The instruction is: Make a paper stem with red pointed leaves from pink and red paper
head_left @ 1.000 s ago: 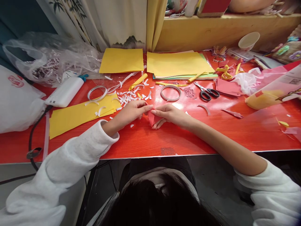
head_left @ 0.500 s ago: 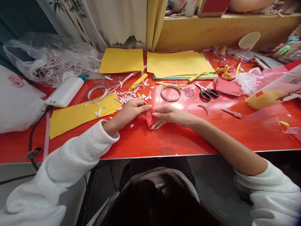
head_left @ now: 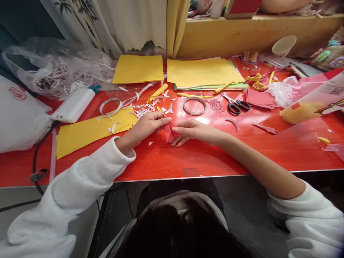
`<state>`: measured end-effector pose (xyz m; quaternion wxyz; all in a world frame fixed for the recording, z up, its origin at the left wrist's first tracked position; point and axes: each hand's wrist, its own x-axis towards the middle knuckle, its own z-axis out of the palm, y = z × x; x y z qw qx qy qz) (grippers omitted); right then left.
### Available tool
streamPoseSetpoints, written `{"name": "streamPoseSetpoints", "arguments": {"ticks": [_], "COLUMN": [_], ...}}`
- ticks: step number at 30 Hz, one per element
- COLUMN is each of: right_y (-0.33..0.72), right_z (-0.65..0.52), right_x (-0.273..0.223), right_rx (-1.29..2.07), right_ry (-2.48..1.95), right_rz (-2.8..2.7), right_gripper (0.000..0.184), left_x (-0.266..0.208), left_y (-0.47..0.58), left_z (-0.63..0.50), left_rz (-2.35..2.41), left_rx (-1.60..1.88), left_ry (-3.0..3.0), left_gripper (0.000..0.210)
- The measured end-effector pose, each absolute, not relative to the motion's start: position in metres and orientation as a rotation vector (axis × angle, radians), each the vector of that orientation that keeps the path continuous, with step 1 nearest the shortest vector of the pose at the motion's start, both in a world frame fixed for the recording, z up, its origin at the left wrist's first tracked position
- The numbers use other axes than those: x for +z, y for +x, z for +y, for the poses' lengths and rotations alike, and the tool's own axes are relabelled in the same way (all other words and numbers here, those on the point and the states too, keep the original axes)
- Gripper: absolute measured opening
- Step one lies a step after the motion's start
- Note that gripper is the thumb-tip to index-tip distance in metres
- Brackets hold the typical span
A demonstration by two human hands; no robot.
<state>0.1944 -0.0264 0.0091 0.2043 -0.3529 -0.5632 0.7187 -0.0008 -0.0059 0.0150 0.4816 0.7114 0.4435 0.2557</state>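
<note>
A small folded piece of red paper (head_left: 168, 132) is held between both hands, a little above the red tabletop. My left hand (head_left: 148, 126) pinches its upper left side between thumb and fingers. From the right, my right hand (head_left: 192, 131) is closed on the paper's other side, thumb on top and fingers partly beneath. The fingers cover part of the folds. Just beyond the hands lie white paper scraps (head_left: 145, 110) and a roll of tape (head_left: 195, 106).
Black-handled scissors (head_left: 235, 104) and a stack of red paper squares (head_left: 260, 99) lie to the right. Yellow sheets (head_left: 138, 69) are at the back, yellow strips (head_left: 88, 132) at left. A white power bank (head_left: 73, 106) sits near plastic bags. The table's front edge (head_left: 215, 176) is close.
The red paper has tilted and shifted slightly left between my fingers, showing a different fold. Both hands keep their hold; the other things stay where they were.
</note>
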Motion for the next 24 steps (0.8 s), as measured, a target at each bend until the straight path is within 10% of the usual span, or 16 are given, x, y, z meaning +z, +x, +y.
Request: {"name": "streamPoseSetpoints", "arguments": {"ticks": [24], "right_y": [0.194], "right_z": [-0.021], "right_x": [0.001], "right_rx": [1.926], "right_ry": [-0.914], "right_rz": [-1.245], "right_gripper": [0.011], "left_x": [0.016], "left_y": [-0.009], "left_z": [-0.004], "left_rz": [0.747], "left_rx": [0.728], "left_ry": [2.51], "left_gripper": [0.009]}}
